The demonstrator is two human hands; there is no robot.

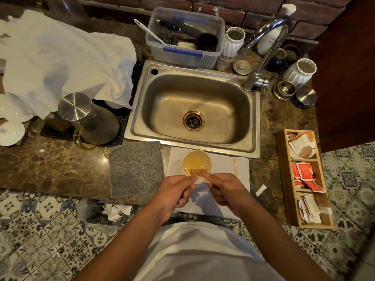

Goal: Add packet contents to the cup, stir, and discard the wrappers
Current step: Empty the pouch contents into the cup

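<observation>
A white cup (196, 161) of pale amber liquid stands on a white cloth (223, 165) at the counter's front edge. Over the cup's near rim I hold a small brown-and-white packet (198, 173). My left hand (175, 190) pinches its left end and my right hand (223, 189) pinches its right end, fingertips close together. A thin wooden stir stick (235, 167) lies on the cloth to the right of the cup. A small white scrap of wrapper (261, 190) lies on the counter further right.
A steel sink (194, 110) lies behind the cup, tap (263, 49) at its right. A grey cloth (136, 169) lies left of the cup. A wooden box (283, 179) of packets stands at right. A bin bag (113, 211) with crumpled paper sits below the counter.
</observation>
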